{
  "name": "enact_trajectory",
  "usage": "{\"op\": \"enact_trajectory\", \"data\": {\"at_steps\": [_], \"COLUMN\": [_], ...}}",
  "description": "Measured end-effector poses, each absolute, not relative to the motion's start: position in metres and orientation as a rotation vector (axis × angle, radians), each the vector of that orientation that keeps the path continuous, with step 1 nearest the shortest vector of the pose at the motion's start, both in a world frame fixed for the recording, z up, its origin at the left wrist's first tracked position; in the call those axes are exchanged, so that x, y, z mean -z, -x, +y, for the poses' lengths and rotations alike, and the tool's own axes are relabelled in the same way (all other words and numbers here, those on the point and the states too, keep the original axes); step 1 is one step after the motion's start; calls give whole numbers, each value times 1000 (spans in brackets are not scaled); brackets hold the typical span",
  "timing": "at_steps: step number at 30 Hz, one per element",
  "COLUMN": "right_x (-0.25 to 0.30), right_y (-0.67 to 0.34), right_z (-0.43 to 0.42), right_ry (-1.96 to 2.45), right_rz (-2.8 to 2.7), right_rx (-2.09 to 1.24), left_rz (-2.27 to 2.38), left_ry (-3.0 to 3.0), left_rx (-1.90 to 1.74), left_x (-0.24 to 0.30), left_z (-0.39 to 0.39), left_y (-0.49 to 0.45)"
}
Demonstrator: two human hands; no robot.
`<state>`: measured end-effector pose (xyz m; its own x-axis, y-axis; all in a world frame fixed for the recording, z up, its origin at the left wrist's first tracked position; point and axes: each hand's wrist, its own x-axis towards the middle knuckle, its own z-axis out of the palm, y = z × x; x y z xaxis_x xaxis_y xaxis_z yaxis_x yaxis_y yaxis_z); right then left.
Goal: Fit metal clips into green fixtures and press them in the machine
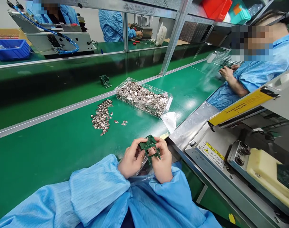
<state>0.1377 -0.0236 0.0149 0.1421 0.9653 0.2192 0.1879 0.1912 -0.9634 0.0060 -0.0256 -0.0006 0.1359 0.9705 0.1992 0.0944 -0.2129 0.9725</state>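
Observation:
Between both hands, near the table's front edge, is a green circuit board panel with cut-outs. My left hand grips its left side between thumb and fingers. On the other side, my right hand pinches the panel, with fingers at its top and through a gap. Beyond the hands, a loose pile of small metal parts lies on the green table, with a few strays to its right. A clear plastic box full of the same kind of metal parts stands farther back.
To the right is a machine with a yellow label bar and a hand-injury warning sticker. White paper lies by the box. A co-worker in blue sits at right; others work behind the metal frame.

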Motion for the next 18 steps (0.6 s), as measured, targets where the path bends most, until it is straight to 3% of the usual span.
{"op": "enact_trajectory", "data": {"at_steps": [6,12,16,18], "right_x": [-19,-57,-74,-77], "right_y": [-156,-210,-266,-303], "right_z": [-26,-54,-89,-112], "right_ry": [1070,965,965,1099], "right_rz": [-1241,-1767,-1678,-1529], "right_rx": [-1104,-885,-865,-695], "left_rz": [1087,888,440,286], "left_ry": [-1536,-1644,-1725,-1801], "left_rx": [-1189,-814,-468,-424], "left_x": [-7,-56,-99,-114], "left_z": [-28,-28,-2,17], "left_y": [-1,-8,-37,-68]}}
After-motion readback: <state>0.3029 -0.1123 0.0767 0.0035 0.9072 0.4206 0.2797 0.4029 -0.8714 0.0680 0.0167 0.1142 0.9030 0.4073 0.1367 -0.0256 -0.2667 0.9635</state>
